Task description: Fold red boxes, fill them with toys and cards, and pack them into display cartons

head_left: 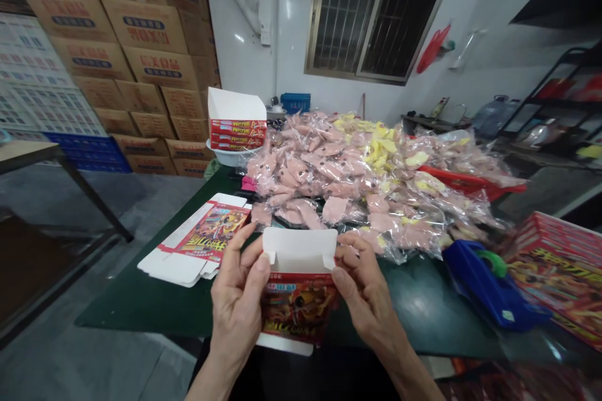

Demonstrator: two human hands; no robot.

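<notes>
A red printed cardboard box (298,310) is held between my two hands above the near edge of the green table. Its white end flap (301,244) stands up, facing away from me, and another white flap sticks out at the bottom. My left hand (242,288) grips the box's left side, thumb near a small folded tab. On the right side, my right hand (364,285) holds the edge with thumb and fingers. Left of my hands lies a stack of flattened red and white cartons (214,232). Beyond the box spreads a pile of pink pieces in clear plastic bags (324,166).
A blue tape dispenser (489,291) sits right on the green table (141,301), beside stacked red boxes (559,269). An open white-lidded display box (237,125) rests on a pale basin at the back left. A red tray (470,183) holds more bags. Brown cartons (150,31) are stacked behind.
</notes>
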